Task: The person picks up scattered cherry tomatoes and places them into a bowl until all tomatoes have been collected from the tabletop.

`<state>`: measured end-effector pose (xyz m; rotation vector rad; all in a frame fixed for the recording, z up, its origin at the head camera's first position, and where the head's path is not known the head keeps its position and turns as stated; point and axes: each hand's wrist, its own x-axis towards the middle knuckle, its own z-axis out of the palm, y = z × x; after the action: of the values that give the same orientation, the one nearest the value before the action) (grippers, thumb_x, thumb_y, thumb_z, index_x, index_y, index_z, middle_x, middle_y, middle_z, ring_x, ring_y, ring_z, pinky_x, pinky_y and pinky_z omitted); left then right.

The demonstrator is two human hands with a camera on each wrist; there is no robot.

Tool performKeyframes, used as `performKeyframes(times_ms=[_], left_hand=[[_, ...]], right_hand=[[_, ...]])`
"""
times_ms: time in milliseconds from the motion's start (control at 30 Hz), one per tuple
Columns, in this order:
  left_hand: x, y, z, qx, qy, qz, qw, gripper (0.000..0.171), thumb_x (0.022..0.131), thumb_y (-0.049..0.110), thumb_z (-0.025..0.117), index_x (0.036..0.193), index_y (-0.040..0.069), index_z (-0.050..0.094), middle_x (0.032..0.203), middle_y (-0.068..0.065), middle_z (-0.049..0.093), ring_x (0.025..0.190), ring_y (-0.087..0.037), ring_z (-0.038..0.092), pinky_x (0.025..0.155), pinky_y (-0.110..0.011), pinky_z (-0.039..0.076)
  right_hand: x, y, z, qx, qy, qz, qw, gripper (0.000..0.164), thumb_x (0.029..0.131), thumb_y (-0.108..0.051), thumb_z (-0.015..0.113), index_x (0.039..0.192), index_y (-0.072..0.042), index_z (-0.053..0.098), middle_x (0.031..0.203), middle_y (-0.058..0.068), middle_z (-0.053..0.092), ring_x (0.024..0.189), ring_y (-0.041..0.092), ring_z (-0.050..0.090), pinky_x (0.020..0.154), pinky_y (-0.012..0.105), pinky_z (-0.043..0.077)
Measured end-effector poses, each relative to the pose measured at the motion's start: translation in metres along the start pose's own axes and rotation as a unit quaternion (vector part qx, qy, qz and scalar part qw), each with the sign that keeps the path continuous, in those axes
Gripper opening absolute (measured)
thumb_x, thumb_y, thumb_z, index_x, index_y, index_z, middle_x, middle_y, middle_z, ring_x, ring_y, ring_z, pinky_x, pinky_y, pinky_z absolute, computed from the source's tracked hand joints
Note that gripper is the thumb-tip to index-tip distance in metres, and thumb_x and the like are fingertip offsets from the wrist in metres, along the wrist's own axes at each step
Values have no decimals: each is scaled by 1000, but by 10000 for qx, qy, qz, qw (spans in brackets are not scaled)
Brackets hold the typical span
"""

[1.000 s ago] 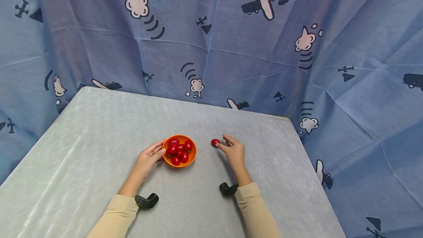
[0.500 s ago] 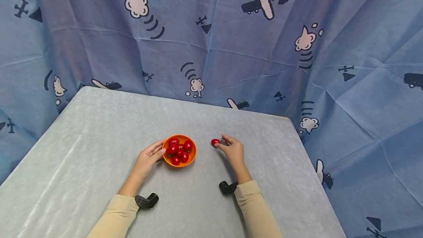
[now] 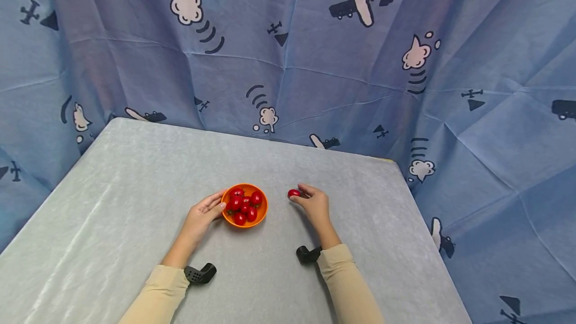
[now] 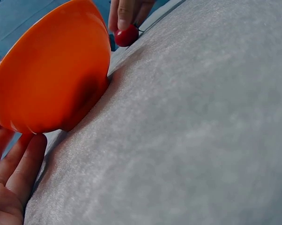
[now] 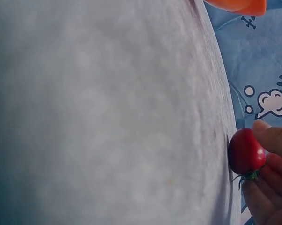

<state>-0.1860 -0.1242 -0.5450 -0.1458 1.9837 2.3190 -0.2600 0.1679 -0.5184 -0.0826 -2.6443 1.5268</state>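
An orange bowl (image 3: 262, 215) with several red cherry tomatoes (image 3: 236, 203) in it stands on the table. My left hand (image 3: 200, 217) holds the bowl at its left side, thumb at the rim; in the left wrist view its fingertips (image 4: 37, 143) touch the outer wall. To the right of the bowl is a single cherry tomato (image 3: 293, 193), which my right hand (image 3: 316, 207) pinches between thumb and fingers. The right wrist view shows this tomato (image 5: 245, 151) close to the table surface, its green stem toward the fingers and the thumb on its far end.
The pale grey table (image 3: 148, 174) reaches back to a blue curtain (image 3: 234, 74) printed with planes and clouds, which also hangs along both sides. Black wrist cameras (image 3: 200, 274) sit on both forearms, below light sleeves (image 3: 155, 294).
My right hand has shifted slightly left, its fingers and thumb closing in around the single cherry tomato. The left hand and the bowl have stayed in place.
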Motion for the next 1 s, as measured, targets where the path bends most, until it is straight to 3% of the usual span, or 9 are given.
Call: performKeyframes(times_ms=[400,767,1000], left_hand=[[0,0,2,-5,-12,1,10000,50,100,16,60,145,0,48,147,-21,50,103,12,60,85,-12,51],[0,0,1,26,-8,-34,10000,49,100,17,61,145,1,49,147,-20,51,104,13,60,86,-12,51],[0,0,1,5,-16,-50,10000,50,99,18,61,145,2,49,148,-19,51,104,13,60,87,-11,50]], right_hand=[[-1,1,5,-464,44,-205,9987,37,79,-6,82,113,3,73,116,22,72,110,34,68,93,45,55],[-2,-6,4,-414,108,136,9990,33,79,-10,83,110,-1,76,113,20,73,113,30,67,89,41,57],[-8,-17,3,-287,61,141,9995,33,77,-13,85,108,-5,78,112,17,74,114,29,66,89,41,57]])
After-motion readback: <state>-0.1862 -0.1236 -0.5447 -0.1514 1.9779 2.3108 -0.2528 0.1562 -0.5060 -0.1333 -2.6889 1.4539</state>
